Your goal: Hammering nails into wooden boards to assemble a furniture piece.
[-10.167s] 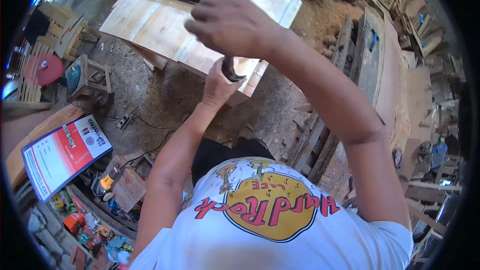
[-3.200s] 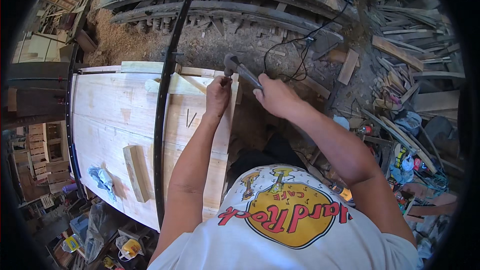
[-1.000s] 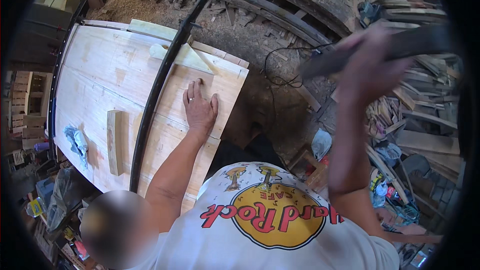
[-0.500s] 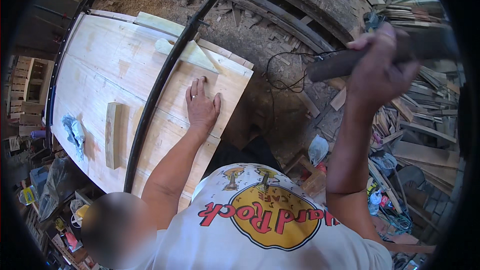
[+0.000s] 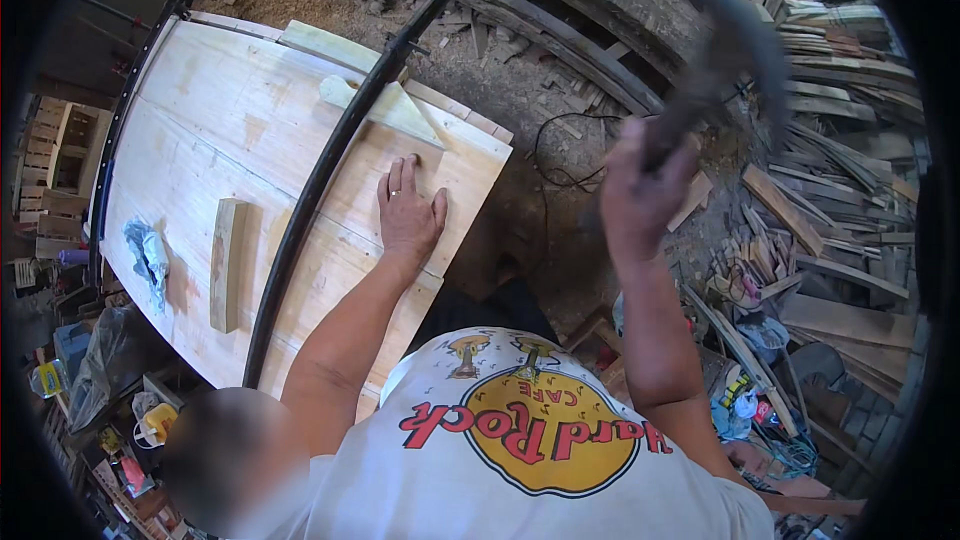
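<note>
My left hand (image 5: 410, 215) lies on a pale wooden panel (image 5: 210, 105), fingers stretched out and thumb apart, a ring on one finger. Its fingertips rest close to a tapered pale wood piece (image 5: 410, 122). Raised over the right side, my right hand (image 5: 645, 190) is wrapped round the handle of a dark hammer (image 5: 735, 35). Motion smears the hammer's long, curved head. Across the panel, left of my left hand, runs a black curved bar (image 5: 300, 215).
A short wooden block (image 5: 228, 265) and a crumpled bluish plastic bag (image 5: 148, 258) lie on the panel. Stacked wood offcuts (image 5: 840, 290) fill the right side. A black cable (image 5: 545, 155) trails over the debris-strewn floor. Long dark timbers (image 5: 480, 0) stretch along the far side.
My right hand has moved left and somewhat lower, and the hammer has swung from lying crosswise to pointing up and away. My left hand stays in the same place on the panel.
</note>
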Motion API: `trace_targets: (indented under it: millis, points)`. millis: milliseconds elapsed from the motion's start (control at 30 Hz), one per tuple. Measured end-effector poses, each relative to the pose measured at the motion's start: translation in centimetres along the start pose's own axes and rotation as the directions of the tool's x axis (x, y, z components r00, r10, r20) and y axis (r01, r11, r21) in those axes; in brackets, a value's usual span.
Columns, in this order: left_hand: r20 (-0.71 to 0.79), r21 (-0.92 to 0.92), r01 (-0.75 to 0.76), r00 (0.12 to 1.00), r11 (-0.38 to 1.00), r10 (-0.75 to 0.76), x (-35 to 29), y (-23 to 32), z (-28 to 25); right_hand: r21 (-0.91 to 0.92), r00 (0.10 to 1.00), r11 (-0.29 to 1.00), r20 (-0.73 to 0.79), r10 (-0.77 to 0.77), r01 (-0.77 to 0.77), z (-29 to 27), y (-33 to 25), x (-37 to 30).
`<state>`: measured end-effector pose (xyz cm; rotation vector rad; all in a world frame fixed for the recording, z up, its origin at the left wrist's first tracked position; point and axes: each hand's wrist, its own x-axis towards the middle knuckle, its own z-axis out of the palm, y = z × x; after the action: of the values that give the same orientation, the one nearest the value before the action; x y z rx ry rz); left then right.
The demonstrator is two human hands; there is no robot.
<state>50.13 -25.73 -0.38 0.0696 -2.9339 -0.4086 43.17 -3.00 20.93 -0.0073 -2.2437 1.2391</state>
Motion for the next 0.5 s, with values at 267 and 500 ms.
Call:
trace_targets:
  millis: [267, 500]
  points:
    - [0.017, -0.075, -0.033, 0.999, 0.997, 0.034, -0.2, 0.5, -0.4, -0.435, 0.834, 0.897, 0.520, 0.185, 0.072, 0.0, 12.0, -13.6]
    - [0.021, -0.048, -0.013, 1.000, 0.999, 0.014, 0.2, -0.2, -0.3, -0.221, 0.940, 0.966, 0.336, -0.052, 0.132, -1.2, 5.8, -9.0]
